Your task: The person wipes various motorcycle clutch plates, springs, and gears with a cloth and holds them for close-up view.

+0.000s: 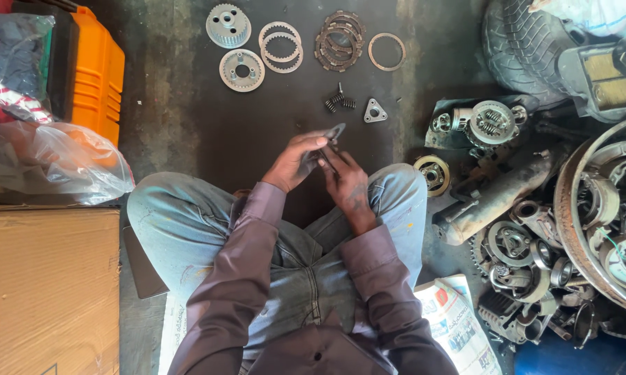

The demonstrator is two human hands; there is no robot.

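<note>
Flat metal plate, clutch rings beyond

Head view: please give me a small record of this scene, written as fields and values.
posture: person sits cross-legged on the dark floor
left hand: holds a flat dark metal piece at its tip
right hand: touches the same piece from below
laid out ahead: toothed silver hub, silver round plate, thin steel rings, stack of brown friction rings, small dark springs, grey triangular plate
right side: heap of worn engine parts, black tyre
left side: orange plastic crate, brown cardboard box
</note>
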